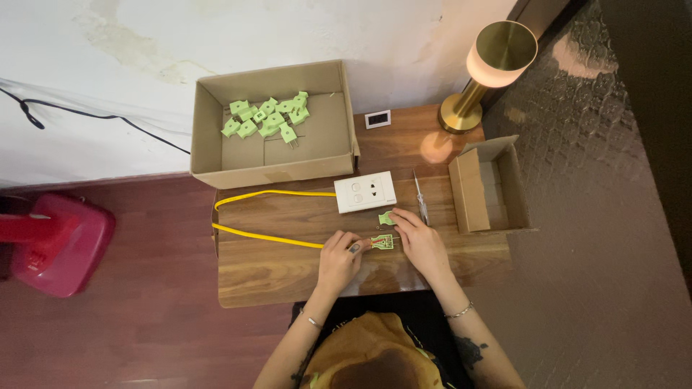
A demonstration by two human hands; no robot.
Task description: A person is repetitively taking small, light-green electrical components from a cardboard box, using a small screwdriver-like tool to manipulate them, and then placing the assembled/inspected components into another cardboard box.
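My left hand (339,259) is curled round the end of the yellow cable (267,235), fingers pinched on it just where it meets the open green plug half (384,242) lying flat on the wooden table (288,277). My right hand (420,241) rests w/ fingers bent down onto the right edge of that plug half; can't tell if it's gripping or only steadying it. The plug's other green half (387,217) lies just above, apart from the first, near my right fingertips.

To do this bit well, I reckon: keep the cable pinned w/ the left so it doesn't pull back, hold the shell flat, and seat the wire ends square in their slots before anything goes on top. Wires are too small here to see properly. The screwdriver (420,198) lies just above my right hand, easy reach.

Containers: big cardboard box (205,130) at the table's back left holds a loose heap of green plugs (267,119), bunched toward its far side, rest of the floor bare. Small cardboard box (465,191) on the right, open; nothing visible in it from here.

Also about: white socket block (365,191) w/ the cable looping from it, a small white item (378,119) behind, and a brass lamp (490,68) at the back right corner.
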